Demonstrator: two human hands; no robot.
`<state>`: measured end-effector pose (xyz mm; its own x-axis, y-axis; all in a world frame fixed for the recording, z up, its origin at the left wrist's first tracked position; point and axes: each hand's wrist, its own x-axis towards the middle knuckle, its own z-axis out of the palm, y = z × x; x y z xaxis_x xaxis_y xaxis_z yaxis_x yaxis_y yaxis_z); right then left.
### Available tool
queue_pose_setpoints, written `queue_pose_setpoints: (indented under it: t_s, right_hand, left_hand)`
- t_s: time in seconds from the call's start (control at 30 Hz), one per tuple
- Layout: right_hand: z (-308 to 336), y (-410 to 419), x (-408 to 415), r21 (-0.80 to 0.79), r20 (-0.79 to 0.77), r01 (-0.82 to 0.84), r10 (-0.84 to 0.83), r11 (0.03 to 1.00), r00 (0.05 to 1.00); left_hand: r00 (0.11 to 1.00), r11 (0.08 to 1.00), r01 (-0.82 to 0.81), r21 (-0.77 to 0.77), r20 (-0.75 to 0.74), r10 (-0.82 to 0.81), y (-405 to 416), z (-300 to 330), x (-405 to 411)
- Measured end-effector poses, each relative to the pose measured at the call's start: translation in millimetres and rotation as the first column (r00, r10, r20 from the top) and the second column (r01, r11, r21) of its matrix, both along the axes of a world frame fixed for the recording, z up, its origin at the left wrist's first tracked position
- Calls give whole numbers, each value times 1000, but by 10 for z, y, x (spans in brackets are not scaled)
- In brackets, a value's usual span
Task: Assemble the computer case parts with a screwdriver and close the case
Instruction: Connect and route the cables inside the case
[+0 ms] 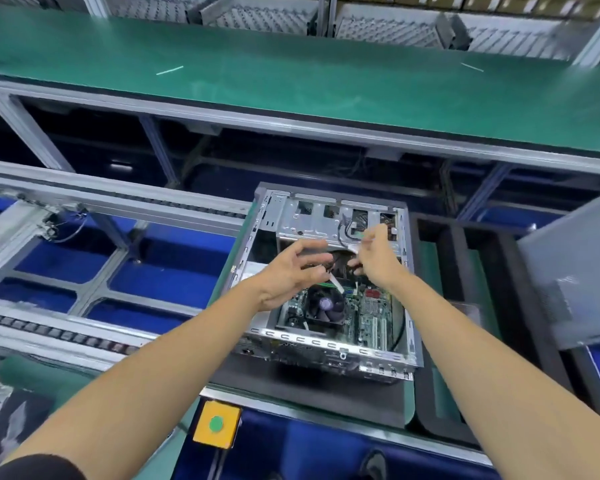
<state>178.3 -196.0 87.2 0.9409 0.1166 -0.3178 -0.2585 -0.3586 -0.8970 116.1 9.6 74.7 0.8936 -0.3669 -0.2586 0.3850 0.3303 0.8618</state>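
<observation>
Under both hands, the open computer case [329, 282] lies on the counter [312, 386], left hand [291, 275] fingers spread over cables [340, 263], right hand [373, 259] apparently pinching a cable, likely tidying wiring before closing.

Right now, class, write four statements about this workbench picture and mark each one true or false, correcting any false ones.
1. The computer case lies open, its side panel off. True.
2. The left hand holds a screwdriver. False: no screwdriver shows in it.
3. Both hands reach inside the case, the right hand beyond the CPU fan. True.
4. The button on the yellow box is red. False: it is green.
</observation>
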Motion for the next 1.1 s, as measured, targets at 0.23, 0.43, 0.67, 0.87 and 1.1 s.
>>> queue_pose_setpoints:
  t_s: [0.23,0.43,0.67,0.87,1.1]
  right_hand:
    - [-226,-71,-226,-472,390,-65,274,879,879]
    - [-22,-23,-479,-233,244,-300,354,925,903]
    - [-169,50,-547,-81,45,-462,466,883,883]
    - [-241,68,-609,-34,-37,-498,496,867,867]
    - [-198,-87,-589,-193,53,-420,437,887,898]
  left_hand:
    - [972,935,-217,280,150,181,-214,-101,53]
    - [939,798,-215,563,345,10,-238,-157,74]
    - [884,622,7,783,285,-369,-123,-186,-93]
    - [880,607,188,772,143,-454,-64,-119,-150]
    - [846,608,388,693,-6,-533,-96,-124,-38]
